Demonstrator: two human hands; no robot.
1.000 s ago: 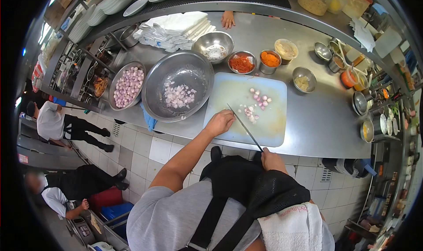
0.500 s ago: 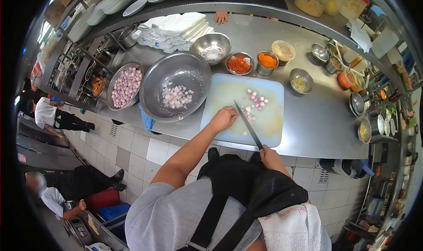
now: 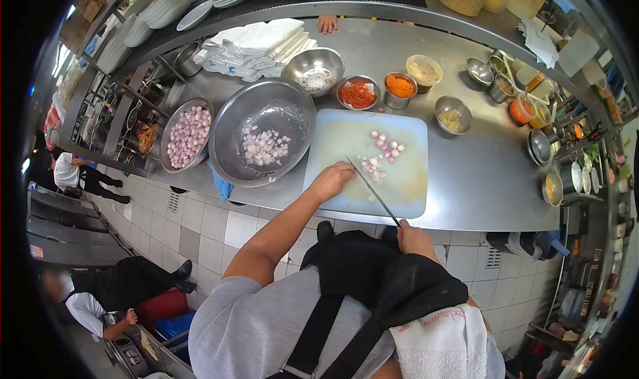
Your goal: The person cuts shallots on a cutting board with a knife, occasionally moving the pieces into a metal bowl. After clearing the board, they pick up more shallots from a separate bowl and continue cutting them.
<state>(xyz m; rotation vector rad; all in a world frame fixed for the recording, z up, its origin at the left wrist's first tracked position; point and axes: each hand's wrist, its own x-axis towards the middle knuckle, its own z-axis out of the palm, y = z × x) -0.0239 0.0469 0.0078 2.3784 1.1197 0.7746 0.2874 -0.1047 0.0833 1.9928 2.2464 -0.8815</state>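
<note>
On the pale cutting board (image 3: 333, 136), my left hand (image 3: 334, 181) is closed, fingertips bunched beside the knife's tip. Whatever is in those fingers is hidden. My right hand (image 3: 415, 238) grips the handle of a long knife (image 3: 375, 194) at the board's front edge. The thin blade slants up and left across the board towards my left fingers. Right of the blade lie cut shallot pieces (image 3: 373, 171), with several peeled shallots (image 3: 387, 145) just beyond. Left of the board, a large steel bowl (image 3: 229, 129) holds cut shallots (image 3: 265, 147).
A bowl of whole shallots (image 3: 190, 137) stands at the far left. Behind the board are a bowl of red shreds (image 3: 357, 94), an orange-filled container (image 3: 400, 86) and a lidded tub (image 3: 424, 71). A small bowl (image 3: 454, 115) sits right. Another person's hand (image 3: 327, 24) rests on the far edge.
The blade has turned slightly and shows a narrower side. My left hand stays by the knife tip, its fingers a little more curled. The view has shifted slightly.
</note>
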